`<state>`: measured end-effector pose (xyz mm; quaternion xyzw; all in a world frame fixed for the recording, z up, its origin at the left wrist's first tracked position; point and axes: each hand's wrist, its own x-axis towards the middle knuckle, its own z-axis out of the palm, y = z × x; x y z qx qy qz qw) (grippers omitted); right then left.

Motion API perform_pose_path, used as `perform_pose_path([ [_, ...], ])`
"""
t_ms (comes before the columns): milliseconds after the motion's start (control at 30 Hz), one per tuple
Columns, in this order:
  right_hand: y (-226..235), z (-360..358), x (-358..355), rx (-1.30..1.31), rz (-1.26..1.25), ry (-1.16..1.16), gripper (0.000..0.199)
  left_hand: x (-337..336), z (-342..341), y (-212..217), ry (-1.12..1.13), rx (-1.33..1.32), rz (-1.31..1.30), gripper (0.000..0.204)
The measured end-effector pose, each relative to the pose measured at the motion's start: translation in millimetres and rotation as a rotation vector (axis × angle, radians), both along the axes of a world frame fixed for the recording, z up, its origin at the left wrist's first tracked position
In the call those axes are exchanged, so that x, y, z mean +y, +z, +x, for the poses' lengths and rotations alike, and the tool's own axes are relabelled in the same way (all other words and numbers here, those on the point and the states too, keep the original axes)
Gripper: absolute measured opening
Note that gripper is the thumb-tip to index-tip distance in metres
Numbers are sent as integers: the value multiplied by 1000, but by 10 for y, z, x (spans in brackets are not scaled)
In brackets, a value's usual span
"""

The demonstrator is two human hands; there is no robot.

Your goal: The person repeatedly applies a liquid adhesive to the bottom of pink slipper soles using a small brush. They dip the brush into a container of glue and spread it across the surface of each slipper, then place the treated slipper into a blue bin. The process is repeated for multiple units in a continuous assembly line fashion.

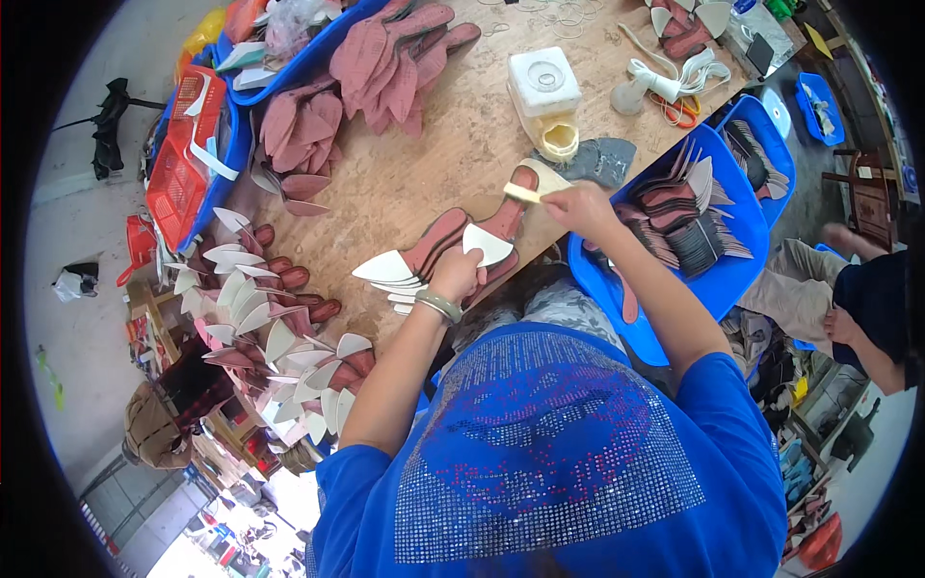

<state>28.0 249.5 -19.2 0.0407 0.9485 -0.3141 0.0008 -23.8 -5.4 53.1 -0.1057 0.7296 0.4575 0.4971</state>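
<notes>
From the head view, the left hand (457, 273) presses down on a small stack of reddish-brown insole pieces (445, 241) with white pointed toes, lying at the near edge of the wooden tabletop (434, 164); its fingers are flat on the top piece rather than clenched around it. The right hand (578, 207) has its fingers closed around a small brush (528, 193), whose pale tip rests on the heel end of the top insole.

Just beyond the brush stands a white plastic glue jug (545, 101) with yellowish contents, beside a grey cloth (602, 159). To the person's right, a blue tray (718, 279) holds a fanned row of dark and pale insoles, touching the tabletop's edge. On the left, a long spread of finished insoles (270, 318) with white tips overlaps along the tabletop's rim. Farther back lies a heap of plain reddish pieces (385, 63), next to a red basket (183, 164) and a blue bin (289, 67). Orange-handled scissors (679, 111) lie near a white cord. Another person's hand (838, 328) shows at the far right.
</notes>
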Motion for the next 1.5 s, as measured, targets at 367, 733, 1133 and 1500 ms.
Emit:
perform_pose_path([
  [367, 223, 257, -642, -222, -771, -188, 21, 75, 59, 58, -40, 15, -61, 30],
  [733, -14, 41, 47, -47, -18, -164, 22, 43, 88, 24, 133, -67, 59, 28],
  [1133, 222, 645, -163, -94, -269, -63, 19, -8, 182, 57, 292, -112, 180, 20],
  [1500, 466, 433, -594, -140, -675, -115, 22, -380, 156, 364, 368, 82, 218, 23],
])
